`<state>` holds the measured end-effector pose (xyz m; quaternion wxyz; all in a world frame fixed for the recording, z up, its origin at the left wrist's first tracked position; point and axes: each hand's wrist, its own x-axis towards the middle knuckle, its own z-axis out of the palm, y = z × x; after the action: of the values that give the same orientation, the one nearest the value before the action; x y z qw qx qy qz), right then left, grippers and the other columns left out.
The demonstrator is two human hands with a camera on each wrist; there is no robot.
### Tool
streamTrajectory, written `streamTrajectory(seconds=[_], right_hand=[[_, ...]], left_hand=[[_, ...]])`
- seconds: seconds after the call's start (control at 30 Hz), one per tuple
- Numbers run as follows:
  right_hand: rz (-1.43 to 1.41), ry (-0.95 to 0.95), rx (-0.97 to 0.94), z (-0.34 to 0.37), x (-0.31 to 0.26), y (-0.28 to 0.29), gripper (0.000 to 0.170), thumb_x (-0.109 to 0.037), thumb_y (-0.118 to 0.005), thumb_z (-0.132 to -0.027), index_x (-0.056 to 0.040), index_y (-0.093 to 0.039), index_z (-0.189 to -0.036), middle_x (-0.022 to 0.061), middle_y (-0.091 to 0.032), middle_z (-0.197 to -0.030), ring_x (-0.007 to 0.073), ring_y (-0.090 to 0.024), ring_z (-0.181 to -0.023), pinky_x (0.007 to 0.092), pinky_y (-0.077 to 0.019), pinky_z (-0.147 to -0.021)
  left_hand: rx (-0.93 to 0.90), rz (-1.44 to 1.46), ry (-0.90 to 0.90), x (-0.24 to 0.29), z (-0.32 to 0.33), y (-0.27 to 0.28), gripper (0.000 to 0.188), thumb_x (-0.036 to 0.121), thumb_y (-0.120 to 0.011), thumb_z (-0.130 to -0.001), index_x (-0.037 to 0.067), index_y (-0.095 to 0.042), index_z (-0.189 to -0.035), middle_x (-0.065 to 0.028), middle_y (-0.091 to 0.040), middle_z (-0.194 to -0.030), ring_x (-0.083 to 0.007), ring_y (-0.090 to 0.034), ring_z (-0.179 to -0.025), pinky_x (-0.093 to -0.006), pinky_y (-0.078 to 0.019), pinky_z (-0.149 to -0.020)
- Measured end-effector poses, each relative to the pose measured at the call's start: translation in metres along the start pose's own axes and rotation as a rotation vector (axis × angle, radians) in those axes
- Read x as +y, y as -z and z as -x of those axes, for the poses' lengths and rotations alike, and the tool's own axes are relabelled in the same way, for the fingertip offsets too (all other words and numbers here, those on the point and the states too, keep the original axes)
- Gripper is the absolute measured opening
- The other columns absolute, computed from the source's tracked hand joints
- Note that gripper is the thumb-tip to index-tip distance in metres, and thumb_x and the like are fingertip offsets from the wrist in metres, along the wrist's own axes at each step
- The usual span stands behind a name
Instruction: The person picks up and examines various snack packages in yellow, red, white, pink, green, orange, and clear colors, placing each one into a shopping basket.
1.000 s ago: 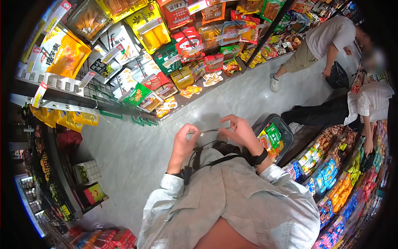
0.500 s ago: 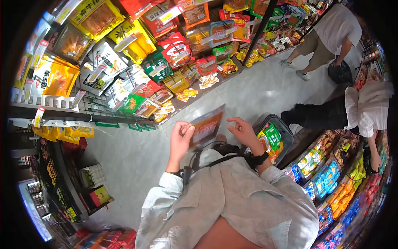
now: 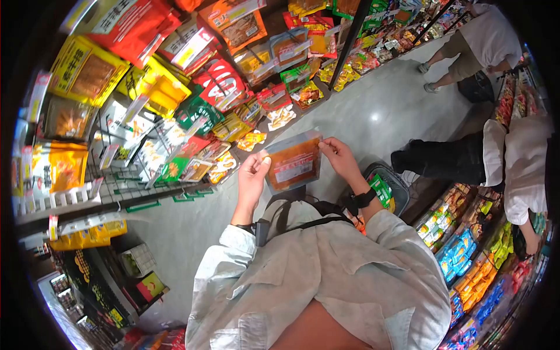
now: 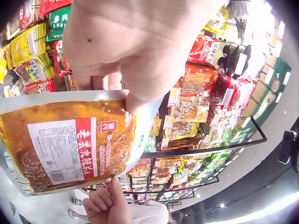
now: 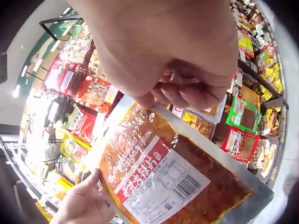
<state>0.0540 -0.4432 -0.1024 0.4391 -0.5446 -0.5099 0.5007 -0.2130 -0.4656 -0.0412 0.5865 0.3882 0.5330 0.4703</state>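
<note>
A flat clear snack packet [image 3: 295,158] with brown-orange contents hangs in front of the person's body, held at both sides. My left hand [image 3: 251,182] pinches its left edge between thumb and fingers. On the opposite edge, my right hand [image 3: 343,161] pinches near the top corner. In the left wrist view, the packet's white and red label [image 4: 65,149] with a barcode faces the camera. The right wrist view shows the same printed side, with glossy wrinkled film over reddish-brown pieces [image 5: 187,149].
Shelves of hanging snack bags [image 3: 219,84] run along the front left. A dark basket [image 3: 402,195] with a green packet [image 3: 380,189] stands on the floor at the right. Bins of wrapped sweets [image 3: 458,254] line the right side. Two people [image 3: 525,166] [image 3: 481,44] stand farther right.
The packet turned from edge-on to showing its labelled face. The right hand was apart from it half a second ago and now grips its right edge. The view has shifted closer to the shelf.
</note>
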Motion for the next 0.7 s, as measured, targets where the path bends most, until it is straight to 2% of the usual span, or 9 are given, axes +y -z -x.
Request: streamTrajectory(seconds=[0.17,0.2,0.3,0.33,0.4,0.5,0.57,0.6,0.7], right_hand=[[0.040,-0.041,0.036,-0.080,0.000,0.029,0.024,-0.028,-0.063,-0.095,-0.0038,-0.065,-0.098,-0.0051,-0.051,-0.065,0.0036,-0.043,-0.060,0.0221,-0.0352,-0.055],[0.070,-0.056,0.064,-0.097,-0.002,0.035,0.025,-0.029,-0.063,-0.095,-0.0044,-0.065,-0.098,-0.0050,-0.052,-0.065,0.0035,-0.043,-0.060,0.0222,-0.0354,-0.055],[0.157,-0.102,0.120,-0.140,0.006,0.050,0.025,-0.030,-0.063,-0.095,-0.0055,-0.066,-0.098,-0.0042,-0.053,-0.064,0.0037,-0.044,-0.060,0.0230,-0.0361,-0.055],[0.184,-0.107,0.130,-0.156,0.015,0.056,0.025,-0.031,-0.063,-0.094,-0.0055,-0.067,-0.098,-0.0035,-0.054,-0.064,0.0042,-0.045,-0.059,0.0237,-0.0365,-0.054],[0.230,-0.135,0.143,-0.183,0.031,0.066,0.026,-0.031,-0.064,-0.094,-0.0055,-0.067,-0.097,-0.0016,-0.055,-0.063,0.0054,-0.046,-0.059,0.0252,-0.0377,-0.054],[0.271,-0.176,0.144,-0.211,0.048,0.078,0.028,-0.033,-0.064,-0.093,-0.0053,-0.068,-0.096,0.0022,-0.059,-0.064,0.0082,-0.050,-0.060,0.0275,-0.0411,-0.057],[0.283,-0.155,0.141,-0.237,0.066,0.086,0.030,-0.034,-0.064,-0.093,-0.0050,-0.068,-0.096,0.0048,-0.062,-0.068,0.0106,-0.054,-0.063,0.0292,-0.0442,-0.060],[0.285,-0.197,0.116,-0.249,0.074,0.090,0.030,-0.033,-0.063,-0.094,-0.0040,-0.068,-0.098,0.0042,-0.064,-0.073,0.0101,-0.055,-0.067,0.0283,-0.0450,-0.064],[0.341,-0.300,0.042,-0.290,0.098,0.103,0.031,-0.032,-0.061,-0.095,-0.0019,-0.068,-0.103,0.0039,-0.067,-0.083,0.0100,-0.058,-0.078,0.0274,-0.0469,-0.072]], left_hand=[[-0.031,0.060,0.035,-0.011,-0.107,-0.017,0.026,0.020,-0.062,-0.097,0.001,-0.064,-0.116,0.0058,-0.061,-0.097,-0.0023,-0.053,-0.093,-0.0196,-0.0412,-0.084],[-0.032,0.035,0.013,-0.007,-0.126,-0.026,0.027,0.024,-0.060,-0.098,0.002,-0.065,-0.113,0.0066,-0.060,-0.095,-0.0015,-0.051,-0.087,-0.0190,-0.0403,-0.079],[-0.109,0.064,0.159,-0.029,-0.189,-0.034,0.027,0.026,-0.061,-0.098,0.003,-0.066,-0.110,0.0060,-0.060,-0.098,-0.0038,-0.051,-0.093,-0.0208,-0.0396,-0.083],[-0.092,0.040,0.154,-0.030,-0.204,-0.041,0.031,0.031,-0.060,-0.098,0.004,-0.065,-0.112,0.0051,-0.060,-0.101,-0.0061,-0.051,-0.094,-0.0239,-0.0406,-0.085],[-0.126,0.031,0.280,-0.032,-0.234,-0.048,0.033,0.033,-0.058,-0.099,0.005,-0.064,-0.114,0.0048,-0.060,-0.103,-0.0067,-0.051,-0.095,-0.0260,-0.0409,-0.086],[-0.137,-0.043,0.377,-0.042,-0.264,-0.058,0.044,0.044,-0.057,-0.097,0.007,-0.063,-0.119,0.0028,-0.059,-0.100,-0.0090,-0.051,-0.086,-0.0282,-0.0417,-0.075],[-0.094,-0.123,0.336,-0.053,-0.289,-0.068,0.052,0.051,-0.056,-0.095,0.008,-0.061,-0.123,-0.0005,-0.057,-0.087,-0.0120,-0.052,-0.064,-0.0258,-0.0416,-0.053],[-0.083,-0.115,0.326,-0.063,-0.300,-0.071,0.054,0.052,-0.054,-0.095,0.008,-0.059,-0.128,-0.0029,-0.058,-0.097,-0.0159,-0.054,-0.083,-0.0330,-0.0457,-0.061],[-0.131,-0.019,0.486,-0.068,-0.328,-0.079,0.072,0.056,-0.059,-0.092,0.006,-0.047,-0.141,-0.0067,-0.051,-0.134,-0.0198,-0.052,-0.112,-0.0360,-0.0420,-0.097]])
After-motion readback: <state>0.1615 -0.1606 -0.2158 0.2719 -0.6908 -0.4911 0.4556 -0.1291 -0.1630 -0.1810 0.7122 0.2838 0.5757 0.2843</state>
